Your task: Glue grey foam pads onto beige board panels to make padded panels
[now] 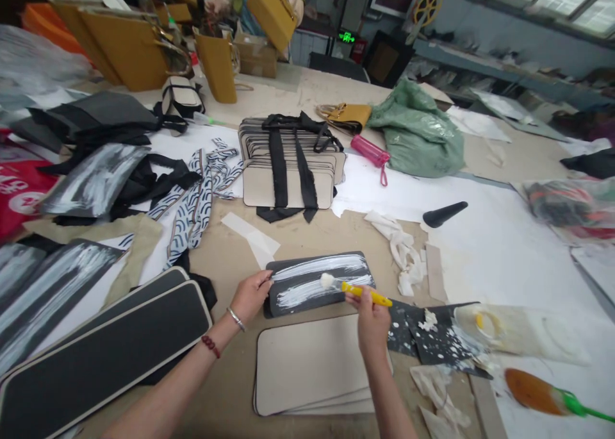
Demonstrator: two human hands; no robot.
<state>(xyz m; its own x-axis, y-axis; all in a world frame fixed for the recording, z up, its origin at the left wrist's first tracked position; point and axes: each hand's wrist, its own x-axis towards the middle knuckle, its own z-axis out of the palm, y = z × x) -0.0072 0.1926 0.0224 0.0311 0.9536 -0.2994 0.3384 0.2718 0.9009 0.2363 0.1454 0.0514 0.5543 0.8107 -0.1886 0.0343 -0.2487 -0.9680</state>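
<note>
A dark rounded panel (pixel 314 301) lies at the middle of the table with streaks of white paste across it. At its left edge, my left hand (pixel 250 293) pinches the panel's corner between thumb and fingers. Closed around a yellow-handled brush (pixel 368 293), my right hand (pixel 372 320) is over the panel's right part, and the white-coated bristles are over the streaks. Just below lies a small stack of beige rounded panels (pixel 307 365), partly hidden by my right forearm.
Long black panels (pixel 110 343) lie at the left. A strapped panel stack (pixel 288 182) stands behind. To the right are a paste-spattered black sheet (pixel 408 327), a glue bottle (pixel 533 391) and a black tool (pixel 444 215). Across the table a person's hand (pixel 214 6) is near mustard bags.
</note>
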